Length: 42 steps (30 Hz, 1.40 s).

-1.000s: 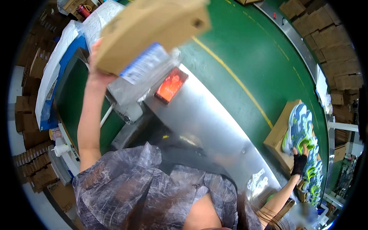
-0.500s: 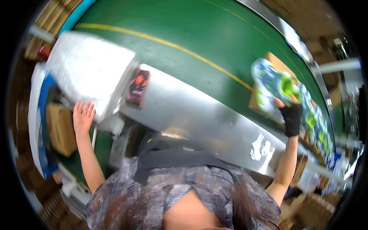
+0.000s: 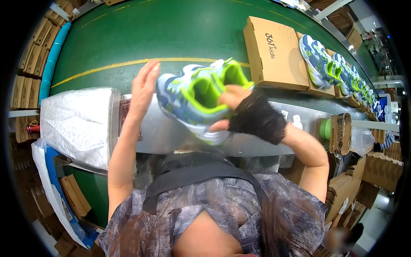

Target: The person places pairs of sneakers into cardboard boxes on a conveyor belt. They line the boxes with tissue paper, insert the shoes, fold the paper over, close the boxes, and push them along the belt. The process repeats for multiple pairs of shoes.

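Gripping a pair of sneakers [image 3: 197, 100], the right hand [image 3: 246, 113] hides their heels.

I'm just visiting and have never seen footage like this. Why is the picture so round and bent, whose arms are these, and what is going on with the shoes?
The camera sits on a person's head and looks down through a very wide lens, which bends straight edges near the rim. The two arms coming up from below are that person's own. The right hand, in a dark fingerless glove, holds a pair of blue and green shoes in its grip. The bare left hand is open, raised just beside the shoes. Beyond them runs a green conveyor belt carrying a brown cardboard box and a row of similar shoes on more boxes. A stack of white paper sheets lies at the left.
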Tool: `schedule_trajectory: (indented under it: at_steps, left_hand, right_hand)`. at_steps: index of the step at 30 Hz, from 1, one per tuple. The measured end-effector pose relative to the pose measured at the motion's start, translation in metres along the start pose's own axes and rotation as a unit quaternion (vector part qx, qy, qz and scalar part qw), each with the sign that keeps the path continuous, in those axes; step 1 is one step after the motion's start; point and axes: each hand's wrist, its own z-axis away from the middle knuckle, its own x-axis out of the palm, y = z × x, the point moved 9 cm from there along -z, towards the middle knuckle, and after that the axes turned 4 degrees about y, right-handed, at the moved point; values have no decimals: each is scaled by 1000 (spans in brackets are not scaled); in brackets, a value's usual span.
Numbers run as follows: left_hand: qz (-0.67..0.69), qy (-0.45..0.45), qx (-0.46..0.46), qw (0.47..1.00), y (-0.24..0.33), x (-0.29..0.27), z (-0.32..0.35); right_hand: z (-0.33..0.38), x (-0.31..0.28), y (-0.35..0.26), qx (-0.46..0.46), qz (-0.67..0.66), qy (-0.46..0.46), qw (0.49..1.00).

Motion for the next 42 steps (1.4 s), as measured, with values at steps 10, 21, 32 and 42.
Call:
schedule_trajectory:
  at_steps: [10, 21, 32, 42]
  left_hand:
    - [-207, -349, -94, 909, -66, 144, 48]
    - [-234, -213, 95, 944, -5, 177, 13]
    - [-328, -119, 90, 933, -46, 91, 5]
    - [-154, 115, 212, 958, -33, -21, 42]
  right_hand:
    - [36, 67, 112, 184, -370, 47, 909]
    - [51, 22, 201, 196, 242, 166, 936]
    - [194, -1, 238, 457, -346, 639, 512]
    - [-37, 60, 153, 256, -237, 217, 912]
